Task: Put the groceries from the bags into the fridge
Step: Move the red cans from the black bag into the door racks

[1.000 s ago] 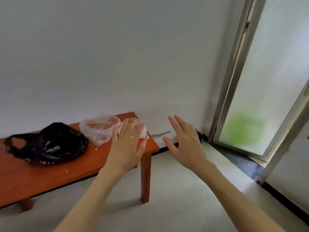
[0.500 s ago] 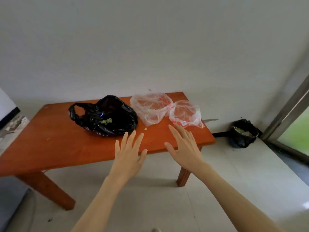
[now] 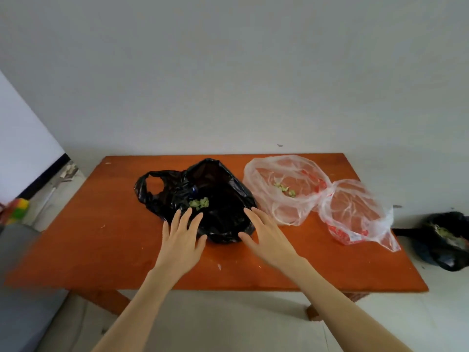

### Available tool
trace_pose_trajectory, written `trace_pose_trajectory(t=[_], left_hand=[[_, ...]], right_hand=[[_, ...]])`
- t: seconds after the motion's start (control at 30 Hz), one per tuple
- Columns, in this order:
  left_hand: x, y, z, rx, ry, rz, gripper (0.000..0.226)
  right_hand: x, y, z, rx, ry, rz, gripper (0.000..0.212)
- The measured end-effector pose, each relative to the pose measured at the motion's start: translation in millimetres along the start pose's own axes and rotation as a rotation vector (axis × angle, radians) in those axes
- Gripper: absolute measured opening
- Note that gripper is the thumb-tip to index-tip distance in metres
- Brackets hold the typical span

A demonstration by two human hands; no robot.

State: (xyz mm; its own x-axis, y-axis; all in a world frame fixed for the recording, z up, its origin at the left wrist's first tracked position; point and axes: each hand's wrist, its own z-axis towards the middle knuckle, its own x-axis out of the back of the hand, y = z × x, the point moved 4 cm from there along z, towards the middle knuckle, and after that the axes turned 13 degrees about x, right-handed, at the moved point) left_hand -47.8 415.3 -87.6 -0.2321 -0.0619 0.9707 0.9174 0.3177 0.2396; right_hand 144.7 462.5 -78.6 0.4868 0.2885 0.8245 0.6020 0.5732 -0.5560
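Three bags: one black bag (image 3: 203,199), two clear bags (image 3: 284,189).

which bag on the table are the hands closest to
The black bag, left of the two clear bags; both hands reach its near edge.

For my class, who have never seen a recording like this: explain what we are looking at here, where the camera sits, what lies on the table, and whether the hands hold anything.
There is no machine: a person wears one wide-angle camera on the head, looking forward and down at their own bare hands. The left hand and right hand reach out with straight, spread fingers at the near edge of a black bag; neither holds anything. The bag lies open on an orange-brown wooden table, with green scraps showing inside. Beside it, to the right, lie two clear plastic bags; the nearer one also holds green bits. Another dark bag sits on the floor at far right.
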Motion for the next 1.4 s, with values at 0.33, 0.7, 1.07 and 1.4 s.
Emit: trace_pose_trajectory(t=[0.33, 0.7, 1.07, 1.4], left_hand=[[-40.0, -57.2, 142.7, 0.083, -0.018, -0.021, 0.053], [-95.9, -94.2, 255.4, 0.185, -0.285, 0.232, 0.084], [-90.0, -113.3, 286.5, 0.230, -0.338, -0.131, 0.058], [-85.9, -114.3, 290.9, 0.174, -0.393, -0.290, 0.065]], right_hand=[[-74.4, 33.7, 140.8, -0.059, -0.237, 0.012, 0.064], [-143.2, 61.5, 253.8, -0.154, -0.292, 0.104, 0.054], [-173.3, 66.5, 292.0, -0.252, -0.298, 0.288, 0.069], [-166.7, 77.0, 291.3, -0.558, -0.018, 0.511, 0.036]])
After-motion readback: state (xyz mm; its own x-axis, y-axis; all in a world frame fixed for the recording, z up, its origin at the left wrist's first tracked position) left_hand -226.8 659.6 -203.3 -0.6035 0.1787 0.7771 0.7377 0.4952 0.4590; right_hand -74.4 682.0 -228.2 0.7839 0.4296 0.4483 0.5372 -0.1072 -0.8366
